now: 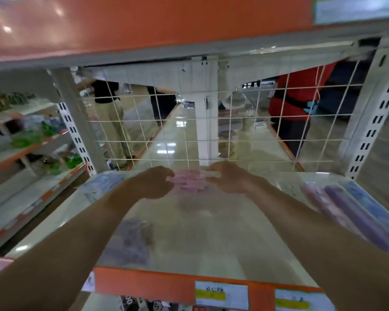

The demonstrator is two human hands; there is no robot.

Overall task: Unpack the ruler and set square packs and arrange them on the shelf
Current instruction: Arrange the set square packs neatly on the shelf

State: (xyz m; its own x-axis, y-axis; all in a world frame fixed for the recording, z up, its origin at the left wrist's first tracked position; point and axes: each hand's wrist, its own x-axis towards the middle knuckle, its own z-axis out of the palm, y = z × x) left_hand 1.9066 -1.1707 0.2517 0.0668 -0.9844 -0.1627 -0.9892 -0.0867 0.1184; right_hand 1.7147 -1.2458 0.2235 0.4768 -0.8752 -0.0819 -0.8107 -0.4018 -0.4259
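Head view: left hand (154, 182) and right hand (229, 178) grip the pack (189, 181) between them; shoved farther, it could jam against the mesh (185, 141).

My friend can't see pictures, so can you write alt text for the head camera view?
A person's left hand and right hand hold a blurry pink pack at the back of a pale shelf, just before a white wire grid. More packs lie along the shelf's right side.
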